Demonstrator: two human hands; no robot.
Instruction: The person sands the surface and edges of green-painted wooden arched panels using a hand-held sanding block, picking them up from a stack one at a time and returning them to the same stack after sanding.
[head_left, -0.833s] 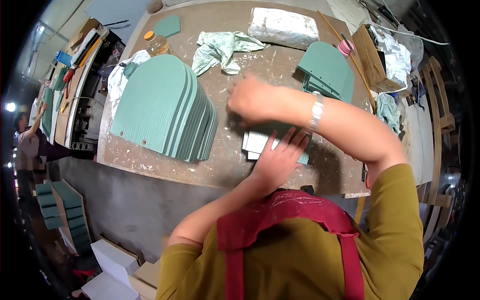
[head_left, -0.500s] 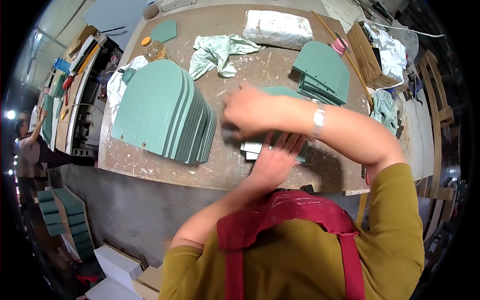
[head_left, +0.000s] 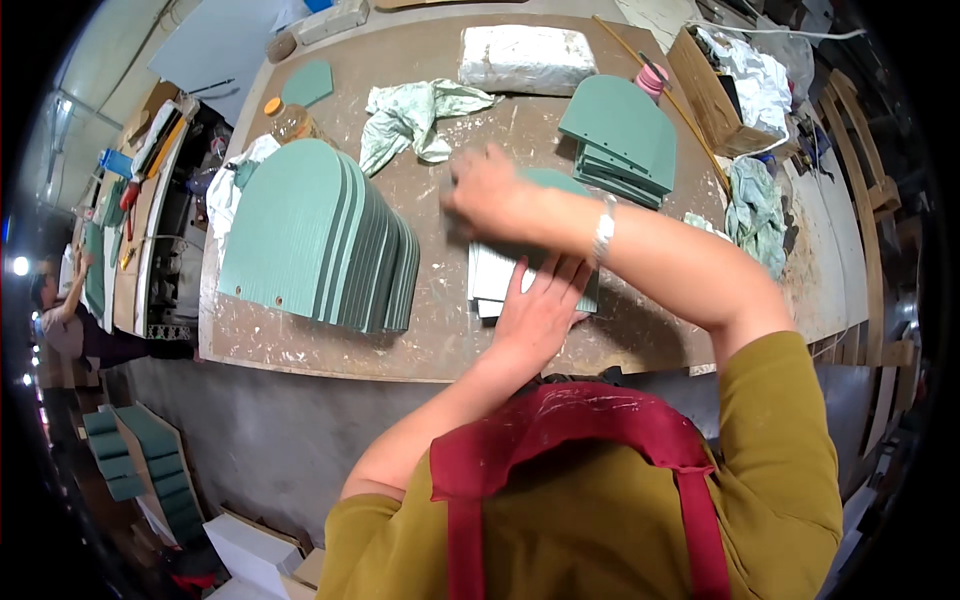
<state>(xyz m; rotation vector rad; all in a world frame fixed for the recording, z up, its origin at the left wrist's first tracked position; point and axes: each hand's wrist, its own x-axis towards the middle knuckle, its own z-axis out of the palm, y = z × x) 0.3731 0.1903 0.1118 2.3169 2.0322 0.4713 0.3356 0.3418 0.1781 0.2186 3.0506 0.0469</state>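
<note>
My left hand lies flat, fingers spread, on a small pile of green arched panels near the table's front edge; white faces show at the pile's left side. Across the top of that pile reaches my right hand, its fingers curled and smeared by motion. Something dark shows beneath it, too blurred to name. To the left, a thick row of green arched panels stands on edge, with small holes near the lower edge of the front one. A shorter stack of similar panels lies beyond my right forearm.
On the paint-specked table are a crumpled cloth, an orange-capped bottle, a wrapped white block and a pink spool. A cardboard box sits at the right. Another person works far left.
My right hand is still over the panel pile, blurred in both frames. My left hand stays pressed on the pile. The whole view has shifted slightly.
</note>
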